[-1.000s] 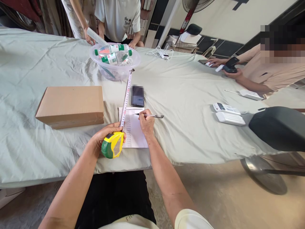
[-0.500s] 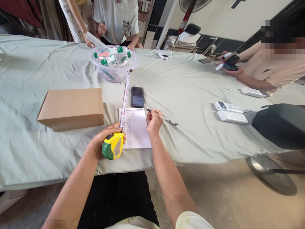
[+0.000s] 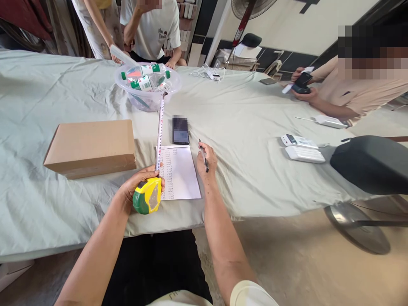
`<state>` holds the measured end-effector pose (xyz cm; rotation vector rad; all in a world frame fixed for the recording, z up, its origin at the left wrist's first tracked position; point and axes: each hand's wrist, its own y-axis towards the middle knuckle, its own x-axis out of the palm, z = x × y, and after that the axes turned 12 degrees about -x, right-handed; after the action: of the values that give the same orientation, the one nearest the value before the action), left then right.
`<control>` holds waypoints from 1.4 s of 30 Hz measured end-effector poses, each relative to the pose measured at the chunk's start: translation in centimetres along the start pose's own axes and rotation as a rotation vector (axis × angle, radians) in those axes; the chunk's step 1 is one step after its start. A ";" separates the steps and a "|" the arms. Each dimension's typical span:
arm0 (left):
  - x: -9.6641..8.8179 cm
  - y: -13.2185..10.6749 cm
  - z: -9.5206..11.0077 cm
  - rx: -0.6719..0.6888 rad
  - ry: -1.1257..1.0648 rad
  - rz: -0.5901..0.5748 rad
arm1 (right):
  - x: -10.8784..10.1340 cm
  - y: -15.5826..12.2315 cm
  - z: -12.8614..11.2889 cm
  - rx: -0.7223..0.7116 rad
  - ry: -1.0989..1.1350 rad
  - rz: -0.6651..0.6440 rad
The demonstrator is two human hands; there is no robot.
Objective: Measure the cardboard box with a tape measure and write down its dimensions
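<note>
Grip of the left hand (image 3: 143, 180) encloses a yellow-and-green tape measure (image 3: 148, 196), white blade (image 3: 160, 127) extended, over the cloth-covered bench (image 3: 255, 178); the right hand (image 3: 208, 159) holds a slim, black-ended pen (image 3: 206, 165) beside a handwritten white paper sheet (image 3: 185, 176).

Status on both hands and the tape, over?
Left hand holding tape measure, blade out toward tub. Right hand gripping pen, beside paper. Blade covers paper's left edge.

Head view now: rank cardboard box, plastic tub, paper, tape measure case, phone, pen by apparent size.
1. Cardboard box
2. Plastic tub and paper: too close to rank; tub sits farther away
3. Tape measure case
4. Phone
5. Pen
</note>
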<state>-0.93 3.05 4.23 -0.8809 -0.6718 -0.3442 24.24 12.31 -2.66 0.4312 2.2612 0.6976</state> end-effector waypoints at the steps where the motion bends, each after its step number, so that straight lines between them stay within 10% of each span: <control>1: 0.0 0.0 0.0 0.002 0.000 0.005 | -0.2 0.0 0.0 -0.026 -0.057 -0.044; 17: 0.0 -0.2 0.1 0.026 -0.041 0.002 | -2.0 0.0 -1.1 0.035 -0.365 -0.359; 32: 0.1 -0.3 0.2 0.022 0.029 0.013 | -0.2 0.4 0.8 0.269 -0.135 -0.062; 38: -1.0 0.1 0.3 -0.012 0.003 -0.079 | -2.9 0.7 -3.9 0.254 0.308 0.213; 40: -1.2 0.3 0.2 -0.008 -0.004 -0.092 | -5.7 -0.4 -7.3 0.208 0.657 -0.023; 42: -1.2 0.3 0.1 0.004 -0.003 -0.098 | -8.8 -2.2 -10.9 0.022 1.100 -0.556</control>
<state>-1.69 3.37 3.32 -0.8468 -0.7193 -0.4291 22.20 2.37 7.30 -0.7607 3.1612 0.6820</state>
